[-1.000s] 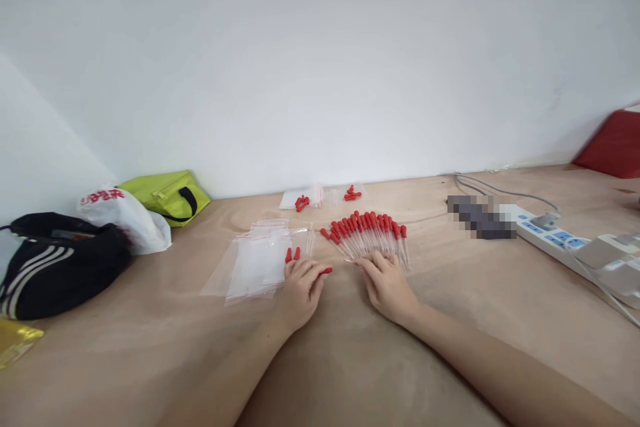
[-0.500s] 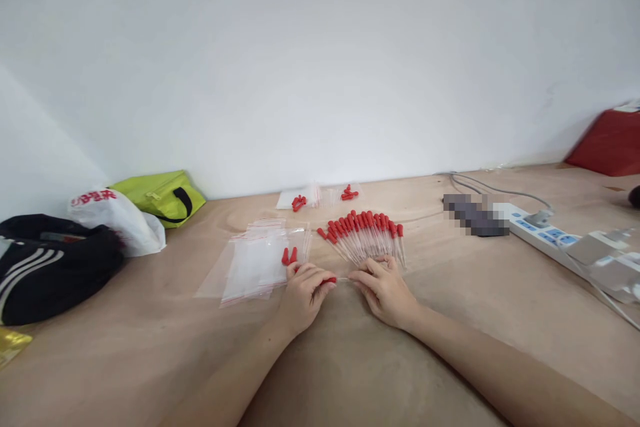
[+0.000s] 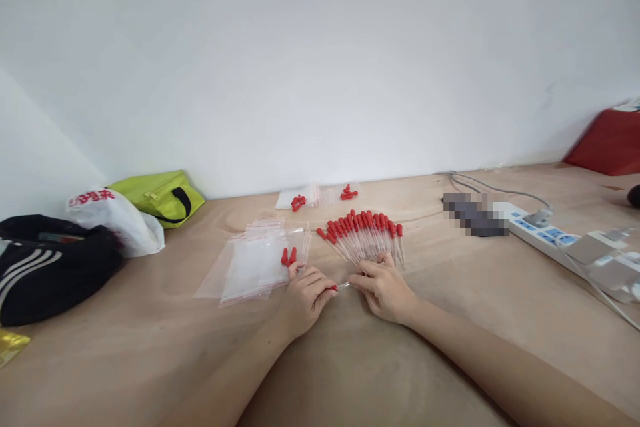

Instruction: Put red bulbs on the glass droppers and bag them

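Between finger and thumb, my left hand (image 3: 309, 297) pinches a red rubber bulb (image 3: 333, 287). A thin clear dropper tube (image 3: 345, 285) runs from the bulb to my right hand (image 3: 384, 288), whose fingertips are closed around it; the tube's far end is hidden there. Just beyond my right hand, several droppers (image 3: 365, 233) with red bulbs lie fanned out, tips toward me. Two loose red bulbs (image 3: 289, 255) rest on clear zip bags (image 3: 255, 260) behind my left hand.
Against the wall lie more bags with small groups of red bulbs (image 3: 299, 202). A power strip (image 3: 545, 233) and a blurred-out dark object (image 3: 475, 215) are on the right. At left sit a black bag (image 3: 60, 273), a white plastic bag (image 3: 120, 220) and a green bag (image 3: 160, 197).
Slightly more of the clear tube shows between my hands, and it now tilts a little. Less of the red bulb sticks out of my left fingers. Everything else stays put.
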{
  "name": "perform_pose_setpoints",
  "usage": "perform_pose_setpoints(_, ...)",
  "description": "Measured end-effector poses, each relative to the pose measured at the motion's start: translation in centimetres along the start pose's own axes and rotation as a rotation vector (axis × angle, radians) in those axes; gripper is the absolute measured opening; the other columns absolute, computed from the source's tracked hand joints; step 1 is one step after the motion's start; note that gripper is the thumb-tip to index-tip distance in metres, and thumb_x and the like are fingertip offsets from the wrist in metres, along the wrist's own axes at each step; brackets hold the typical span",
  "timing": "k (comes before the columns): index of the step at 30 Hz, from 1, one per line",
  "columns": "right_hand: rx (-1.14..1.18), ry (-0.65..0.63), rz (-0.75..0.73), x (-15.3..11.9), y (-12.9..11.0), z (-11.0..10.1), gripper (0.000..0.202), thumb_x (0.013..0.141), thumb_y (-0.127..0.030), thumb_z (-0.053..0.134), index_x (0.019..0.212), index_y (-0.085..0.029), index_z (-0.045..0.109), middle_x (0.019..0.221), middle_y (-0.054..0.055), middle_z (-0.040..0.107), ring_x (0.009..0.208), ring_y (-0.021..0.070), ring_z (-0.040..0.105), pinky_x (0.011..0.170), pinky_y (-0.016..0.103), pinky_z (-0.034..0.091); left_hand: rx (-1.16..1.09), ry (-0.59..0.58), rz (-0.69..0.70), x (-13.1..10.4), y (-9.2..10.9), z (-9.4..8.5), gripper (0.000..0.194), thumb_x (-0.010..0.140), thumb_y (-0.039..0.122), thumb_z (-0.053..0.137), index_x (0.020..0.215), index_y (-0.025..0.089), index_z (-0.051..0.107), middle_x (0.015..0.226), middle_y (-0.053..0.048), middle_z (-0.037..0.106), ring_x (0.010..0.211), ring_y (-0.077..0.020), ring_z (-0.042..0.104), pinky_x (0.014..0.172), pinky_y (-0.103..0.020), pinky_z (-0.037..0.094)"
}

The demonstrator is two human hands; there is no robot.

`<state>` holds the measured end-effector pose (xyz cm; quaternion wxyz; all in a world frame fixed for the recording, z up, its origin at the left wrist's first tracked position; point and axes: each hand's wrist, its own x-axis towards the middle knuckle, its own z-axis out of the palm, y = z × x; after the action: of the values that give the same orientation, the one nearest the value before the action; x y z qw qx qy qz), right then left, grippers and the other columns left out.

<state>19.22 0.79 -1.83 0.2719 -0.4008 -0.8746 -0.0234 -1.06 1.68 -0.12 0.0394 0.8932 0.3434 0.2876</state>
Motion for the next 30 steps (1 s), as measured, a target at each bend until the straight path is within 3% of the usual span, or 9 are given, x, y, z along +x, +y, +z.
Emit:
perform_pose_setpoints(7,-0.032,-0.066,0.003,0.3,-0.4,-0.5,0.023,0.080,-0.013,0.040,0.077,-0.021,0.062,0.067,-0.001,0.055,0.055,0.0091,0.039,0.064,0.030,0.016,0.038,-0.061,0.005,0.0,0.0,0.0,0.023,0.087,0.027,0.041,0.073,0.021,0.059,0.069,0.001,0.064,0.071,-0.0158,0.054,0.084,-0.039,0.023)
perform_pose_setpoints(23,0.141,-0.134,0.098,1.0,-1.9,0.2,0.022,0.082,-0.013,0.038,0.071,-0.017,0.056,0.068,-0.001,0.059,0.059,0.0097,0.045,0.064,0.028,0.018,0.027,-0.080,0.082,0.0,0.1,0.2,0.018,0.085,0.024,0.041,0.074,0.018,0.054,0.070,-0.001,0.061,0.073,-0.0161,0.052,0.084,-0.037,0.027)
perform_pose_setpoints(30,0.117,-0.147,0.063,1.4,-1.8,-0.2,0.024,0.085,-0.015,0.037,0.077,-0.018,0.059,0.072,0.000,0.059,0.064,0.0107,0.048,0.063,0.026,0.021,0.035,-0.082,0.009,0.3,0.3,0.2,0.017,0.085,0.023,0.042,0.074,0.019,0.056,0.072,0.000,0.062,0.074,-0.0160,0.053,0.086,-0.038,0.025)
